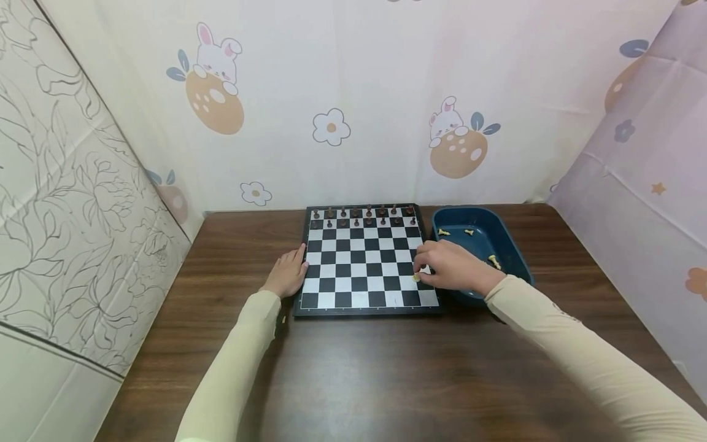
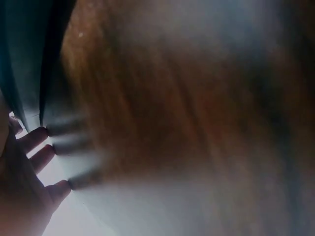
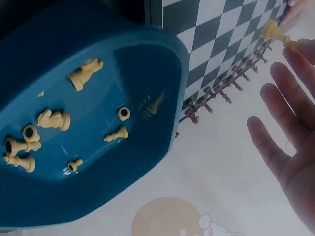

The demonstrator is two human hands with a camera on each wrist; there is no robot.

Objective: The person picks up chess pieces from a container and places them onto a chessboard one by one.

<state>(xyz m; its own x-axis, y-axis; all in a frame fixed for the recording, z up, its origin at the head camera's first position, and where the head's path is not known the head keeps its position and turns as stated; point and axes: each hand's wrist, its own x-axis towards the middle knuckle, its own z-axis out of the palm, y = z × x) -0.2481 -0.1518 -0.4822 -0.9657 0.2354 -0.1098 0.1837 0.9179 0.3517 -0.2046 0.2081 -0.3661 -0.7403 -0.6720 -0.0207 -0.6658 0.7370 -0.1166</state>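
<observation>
A black-and-white chessboard (image 1: 358, 255) lies on the wooden table, its far two rows filled with dark brown chess pieces (image 1: 369, 213). My left hand (image 1: 285, 274) rests against the board's left edge, its fingertips on the border. Over the right side of the board, close above the nearer rows, my right hand (image 1: 450, 266) pinches a cream chess piece (image 3: 273, 31) between thumb and index finger. In the right wrist view its wide base points away from the hand, and the other fingers are spread. The fingertips partly cover the piece's top.
Right of the board, touching or nearly touching it, stands a blue tray (image 1: 513, 245) with several cream chess pieces (image 3: 54, 120) lying loose inside. My right forearm crosses over its near part. Behind the table hangs a patterned curtain (image 1: 381, 92); a floral panel (image 1: 72, 184) borders the left.
</observation>
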